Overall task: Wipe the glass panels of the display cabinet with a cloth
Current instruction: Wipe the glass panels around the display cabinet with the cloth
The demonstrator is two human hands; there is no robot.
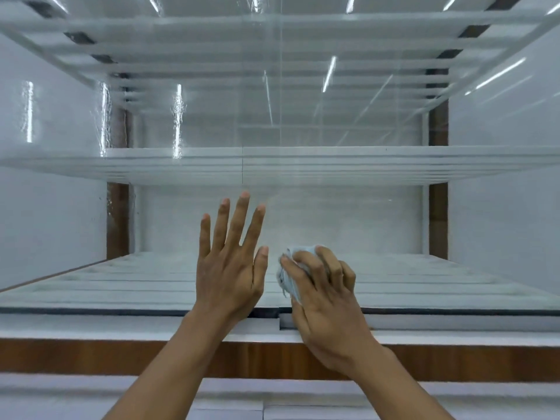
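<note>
The display cabinet's front glass panel (378, 225) fills the head view, streaked with light reflections. My left hand (230, 262) lies flat against the lower glass, fingers straight and spread. Just to its right, my right hand (327, 295) grips a bunched pale blue-white cloth (291, 277) and holds it against the glass near the bottom edge. Both forearms reach up from the bottom of the view.
Behind the glass are white shelves (303, 165) and a white slatted floor. A dark sliding track (91, 312) runs along the glass bottom, above a white ledge and a wooden band (91, 356). Brown wooden uprights (117, 219) stand at both sides.
</note>
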